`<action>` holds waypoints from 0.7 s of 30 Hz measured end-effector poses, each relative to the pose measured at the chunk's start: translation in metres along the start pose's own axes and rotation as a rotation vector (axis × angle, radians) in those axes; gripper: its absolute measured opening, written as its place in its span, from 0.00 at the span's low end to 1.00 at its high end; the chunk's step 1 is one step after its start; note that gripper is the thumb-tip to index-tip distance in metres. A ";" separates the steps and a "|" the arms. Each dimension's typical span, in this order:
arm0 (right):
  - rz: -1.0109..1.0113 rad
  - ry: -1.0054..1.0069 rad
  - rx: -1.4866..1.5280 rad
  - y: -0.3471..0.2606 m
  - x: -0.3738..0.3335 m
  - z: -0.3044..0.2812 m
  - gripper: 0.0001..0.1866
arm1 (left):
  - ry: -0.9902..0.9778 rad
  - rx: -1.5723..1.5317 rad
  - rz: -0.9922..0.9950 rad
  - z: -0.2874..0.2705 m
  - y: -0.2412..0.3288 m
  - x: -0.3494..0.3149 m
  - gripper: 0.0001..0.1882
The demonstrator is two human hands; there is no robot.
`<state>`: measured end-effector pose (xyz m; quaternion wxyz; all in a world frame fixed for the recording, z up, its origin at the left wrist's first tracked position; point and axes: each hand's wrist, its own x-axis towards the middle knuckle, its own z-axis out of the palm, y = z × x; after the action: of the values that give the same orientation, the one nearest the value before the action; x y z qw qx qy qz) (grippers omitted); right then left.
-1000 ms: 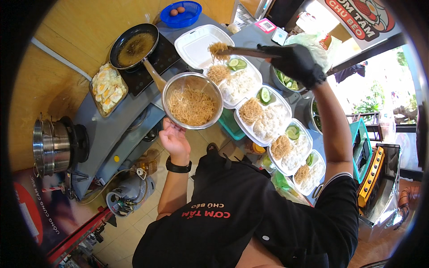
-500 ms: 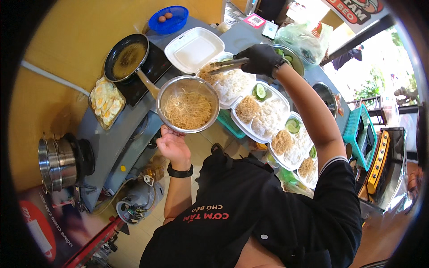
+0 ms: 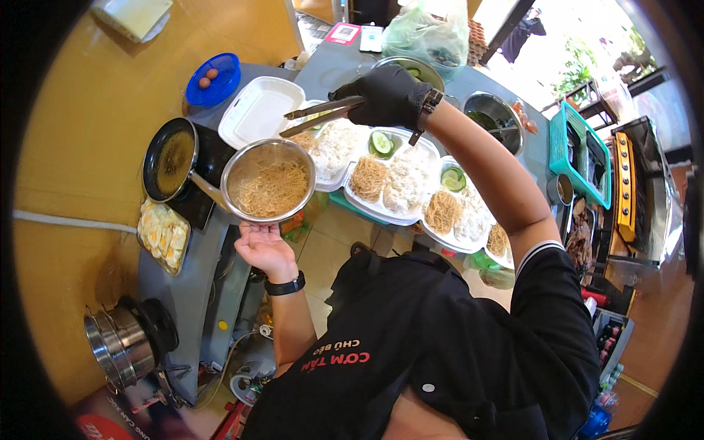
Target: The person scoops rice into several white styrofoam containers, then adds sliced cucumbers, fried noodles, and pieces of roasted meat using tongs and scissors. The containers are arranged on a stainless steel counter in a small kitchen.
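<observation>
My left hand (image 3: 265, 249) is palm up under a metal bowl (image 3: 292, 152), its fingers partly hidden beneath the base. Thin brown fried noodles (image 3: 271, 189) lie in the bowl. My right hand (image 3: 389, 95), in a black glove, is closed round metal tongs (image 3: 324, 116). The tongs' arms are apart, with nothing seen between them, over the nearest white foam box (image 3: 262, 111) and close to the bowl's far rim. That box, its lid folded back, holds white rice (image 3: 339, 150). To its right runs a row of similar boxes with rice, noodles (image 3: 368, 178) and cucumber slices (image 3: 381, 144).
At left, a frying pan (image 3: 172, 165) with oil sits on a black cooktop, beside a tray of fried eggs (image 3: 163, 233). A blue basket (image 3: 213, 77) holds two eggs. Behind my right arm stand a metal pot (image 3: 495, 110) and a turquoise basket (image 3: 579, 150).
The tongs have come away from the noodles in the nearest box toward the bowl, and their arms have spread. My left hand still supports the bowl. The whole view has shifted.
</observation>
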<state>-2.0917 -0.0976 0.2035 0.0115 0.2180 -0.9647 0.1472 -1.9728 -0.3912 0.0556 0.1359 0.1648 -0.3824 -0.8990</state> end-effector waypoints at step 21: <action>0.168 0.405 0.302 -0.034 -0.175 0.065 0.25 | -0.237 -0.095 -0.186 0.057 0.004 -0.026 0.29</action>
<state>-1.9169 -0.0725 0.1356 0.1593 0.1027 -0.9246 0.3304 -1.9715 -0.3480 0.1010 0.0136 0.0855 -0.3361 -0.9378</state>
